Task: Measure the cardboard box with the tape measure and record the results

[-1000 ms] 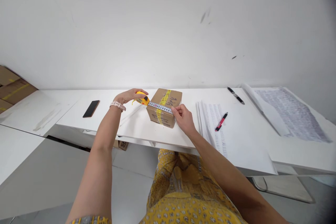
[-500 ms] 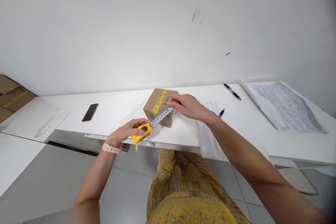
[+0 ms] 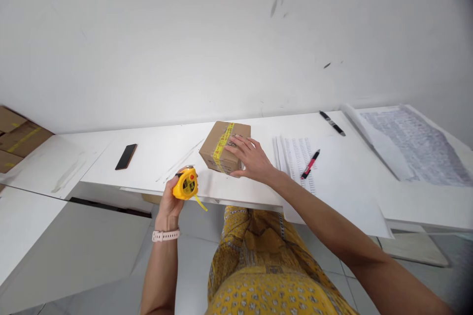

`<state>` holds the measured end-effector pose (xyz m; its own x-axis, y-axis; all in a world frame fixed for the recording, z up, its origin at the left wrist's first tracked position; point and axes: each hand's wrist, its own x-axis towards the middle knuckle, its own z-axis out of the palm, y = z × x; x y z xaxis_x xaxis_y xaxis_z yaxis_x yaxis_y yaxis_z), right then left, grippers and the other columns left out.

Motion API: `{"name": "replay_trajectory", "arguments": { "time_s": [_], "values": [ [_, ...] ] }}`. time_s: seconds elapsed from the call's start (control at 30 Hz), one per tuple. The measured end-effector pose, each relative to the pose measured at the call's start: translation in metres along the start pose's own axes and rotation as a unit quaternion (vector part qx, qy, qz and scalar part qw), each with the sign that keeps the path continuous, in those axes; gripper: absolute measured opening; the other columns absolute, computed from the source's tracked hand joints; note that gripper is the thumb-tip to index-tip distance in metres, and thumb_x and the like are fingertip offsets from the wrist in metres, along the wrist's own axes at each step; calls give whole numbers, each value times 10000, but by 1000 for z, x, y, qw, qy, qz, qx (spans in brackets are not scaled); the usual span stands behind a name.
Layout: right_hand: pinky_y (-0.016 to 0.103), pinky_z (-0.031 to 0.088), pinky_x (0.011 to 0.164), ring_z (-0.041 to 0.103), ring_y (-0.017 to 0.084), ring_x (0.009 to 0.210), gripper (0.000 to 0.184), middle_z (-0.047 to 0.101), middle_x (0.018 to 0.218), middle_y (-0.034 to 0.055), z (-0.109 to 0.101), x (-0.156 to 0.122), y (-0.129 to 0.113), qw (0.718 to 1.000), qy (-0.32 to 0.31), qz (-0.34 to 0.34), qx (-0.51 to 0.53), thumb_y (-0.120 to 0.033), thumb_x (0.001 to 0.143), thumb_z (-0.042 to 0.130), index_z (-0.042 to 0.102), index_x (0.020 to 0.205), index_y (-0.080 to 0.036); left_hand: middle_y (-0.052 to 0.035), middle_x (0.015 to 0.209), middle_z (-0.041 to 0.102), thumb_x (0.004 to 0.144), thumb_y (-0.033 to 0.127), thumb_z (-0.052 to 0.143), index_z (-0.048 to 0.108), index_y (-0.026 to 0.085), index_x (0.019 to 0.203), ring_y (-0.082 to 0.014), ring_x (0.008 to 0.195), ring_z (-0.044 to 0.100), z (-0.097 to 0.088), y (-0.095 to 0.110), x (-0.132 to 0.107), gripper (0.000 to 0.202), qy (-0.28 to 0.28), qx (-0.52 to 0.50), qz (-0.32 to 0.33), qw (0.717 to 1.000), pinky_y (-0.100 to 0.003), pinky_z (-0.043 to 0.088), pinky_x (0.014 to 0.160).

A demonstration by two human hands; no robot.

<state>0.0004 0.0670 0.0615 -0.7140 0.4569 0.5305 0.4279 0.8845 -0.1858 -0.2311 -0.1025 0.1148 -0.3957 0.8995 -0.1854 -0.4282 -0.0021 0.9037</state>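
My left hand (image 3: 170,198) is closed around a yellow tape measure (image 3: 185,185), held up at the front edge of the white table. Its blade is drawn in, and a yellow strap dangles from the case. A small cardboard box (image 3: 216,141) with yellow tape across its top sits on the table. My right hand (image 3: 253,160) grips the right side of this box, fingers spread over the top and thumb low at the front. Part of the handwriting on the box is covered by those fingers.
A phone (image 3: 126,156) lies to the left on the table (image 3: 177,145). Right of the box are printed sheets (image 3: 332,197), a red and black pen (image 3: 310,164), a black marker (image 3: 331,123) and a written-on paper (image 3: 410,142). Stacked cartons (image 3: 22,138) stand far left.
The tape blade, stretched along the box between both hands, has gone back into its case. My left hand has turned and moved left with the tape measure; my right hand has taken hold of the box.
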Motion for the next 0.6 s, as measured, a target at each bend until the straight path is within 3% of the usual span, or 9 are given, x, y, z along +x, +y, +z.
{"name": "replay_trajectory", "arguments": {
  "time_s": [0.17, 0.33, 0.47, 0.6],
  "values": [
    [493, 269, 1046, 414, 333, 1349, 649, 469, 1484, 162, -8, 13, 8, 1000, 12, -3, 10, -539, 856, 612, 475, 1392, -200, -118, 1077, 735, 685, 434, 722, 723, 151, 958, -237, 842, 682, 11, -10, 26, 393, 11, -4, 41, 999, -322, 557, 681],
    [513, 295, 1015, 494, 341, 1247, 569, 580, 1370, 135, -29, 48, 40, 992, 4, 72, 101, -521, 842, 582, 534, 1321, -217, -118, 1154, 714, 724, 422, 703, 710, 166, 994, -245, 949, 676, 26, -1, 40, 373, -50, -15, 70, 996, -316, 554, 735],
    [517, 348, 1000, 561, 315, 1155, 481, 619, 1308, 100, -42, 71, 64, 972, 19, 130, 193, -378, 805, 550, 562, 1262, -225, -103, 1033, 738, 728, 431, 710, 692, 165, 1071, -246, 895, 686, 54, 12, 58, 434, -124, 2, 74, 990, -318, 544, 719],
    [476, 410, 967, 597, 272, 1077, 431, 647, 1240, 77, -42, 79, 65, 961, 68, 128, 236, -238, 753, 477, 594, 1167, -224, -84, 1015, 737, 721, 404, 722, 682, 165, 1066, -250, 923, 683, 93, 15, 87, 422, -175, 12, 46, 983, -317, 531, 729]
  ]
}}
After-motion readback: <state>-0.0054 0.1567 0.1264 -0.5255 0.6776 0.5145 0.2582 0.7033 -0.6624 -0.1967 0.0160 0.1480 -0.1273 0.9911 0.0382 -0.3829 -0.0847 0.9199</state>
